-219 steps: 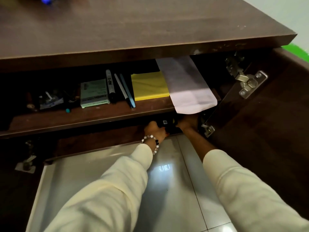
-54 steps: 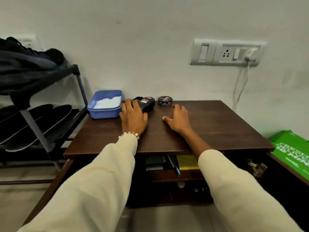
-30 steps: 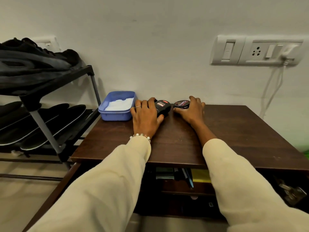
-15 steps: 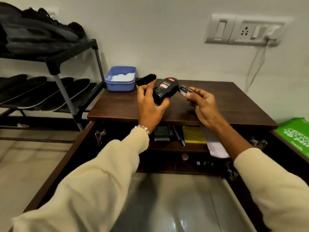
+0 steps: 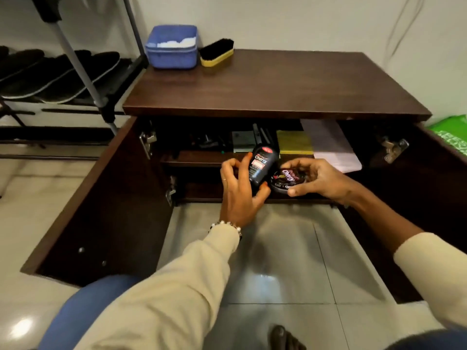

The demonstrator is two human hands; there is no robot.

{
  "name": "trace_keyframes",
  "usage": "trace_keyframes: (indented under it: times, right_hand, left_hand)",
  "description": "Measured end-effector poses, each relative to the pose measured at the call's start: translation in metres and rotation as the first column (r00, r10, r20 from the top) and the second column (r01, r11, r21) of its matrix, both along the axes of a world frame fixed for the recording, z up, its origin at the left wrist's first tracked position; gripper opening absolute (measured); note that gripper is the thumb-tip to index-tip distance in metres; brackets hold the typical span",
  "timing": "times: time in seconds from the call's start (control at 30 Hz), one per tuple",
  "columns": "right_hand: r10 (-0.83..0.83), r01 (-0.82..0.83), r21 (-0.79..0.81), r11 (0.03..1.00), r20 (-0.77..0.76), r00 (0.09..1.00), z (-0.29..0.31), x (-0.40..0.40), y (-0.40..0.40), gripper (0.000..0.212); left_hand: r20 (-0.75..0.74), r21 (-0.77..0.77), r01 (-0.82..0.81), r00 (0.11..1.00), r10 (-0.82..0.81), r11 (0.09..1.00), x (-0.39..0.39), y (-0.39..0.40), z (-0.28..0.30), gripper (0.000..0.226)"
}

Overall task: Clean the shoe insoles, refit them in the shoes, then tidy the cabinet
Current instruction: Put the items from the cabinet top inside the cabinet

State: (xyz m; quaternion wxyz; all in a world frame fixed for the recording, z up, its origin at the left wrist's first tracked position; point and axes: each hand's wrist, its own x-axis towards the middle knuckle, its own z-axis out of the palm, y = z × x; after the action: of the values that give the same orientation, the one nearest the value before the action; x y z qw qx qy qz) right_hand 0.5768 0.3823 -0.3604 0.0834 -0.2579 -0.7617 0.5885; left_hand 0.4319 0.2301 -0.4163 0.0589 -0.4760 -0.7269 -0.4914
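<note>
Two hands at the open cabinet (image 5: 278, 94), both doors swung wide. Left hand (image 5: 240, 190): fingers curled round one black polish bottle (image 5: 262, 165), held tilted before the lower shelf opening. Right hand (image 5: 318, 179): fingers pinching one round polish tin (image 5: 285, 179), just beside the bottle. On the cabinet top: one blue tub (image 5: 171, 50), one shoe brush (image 5: 217, 53). On the rack at left: several dark insoles (image 5: 75, 72), number uncertain.

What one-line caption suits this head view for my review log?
Left hand grips a black polish bottle, right hand a round black polish tin, before the open dark wooden cabinet.
</note>
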Motion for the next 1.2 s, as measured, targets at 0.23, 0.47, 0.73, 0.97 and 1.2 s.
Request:
trace_keyframes:
  times: [0.23,0.47,0.73,0.97,1.2]
  right_hand:
    - [-0.057,0.01,0.161,0.987,0.293,0.954,-0.08,-0.023,0.005,0.075]
    - [-0.145,-0.009,0.35,0.937,0.411,0.9,-0.15,-0.076,0.022,0.095]
    - [-0.233,0.042,0.378,0.925,0.476,0.848,-0.179,-0.14,0.054,0.058]
    - [-0.205,-0.02,0.355,0.935,0.583,0.786,-0.193,-0.158,0.069,0.072]
    - [-0.288,0.035,0.513,0.857,0.424,0.859,-0.185,-0.141,0.063,0.082]
  left_hand:
    - [0.05,-0.263,-0.095,0.992,0.112,0.96,-0.002,-0.003,-0.071,0.073]
    - [0.23,-0.481,-0.191,0.914,0.333,0.856,-0.041,0.016,-0.113,0.078]
    - [0.349,-0.539,-0.206,0.828,0.439,0.817,-0.084,0.067,-0.132,0.066]
    - [0.195,-0.717,-0.114,0.914,0.355,0.687,-0.092,0.092,-0.139,0.072]
    - [0.031,-0.768,-0.168,0.954,0.297,0.618,-0.095,0.087,-0.139,0.079]
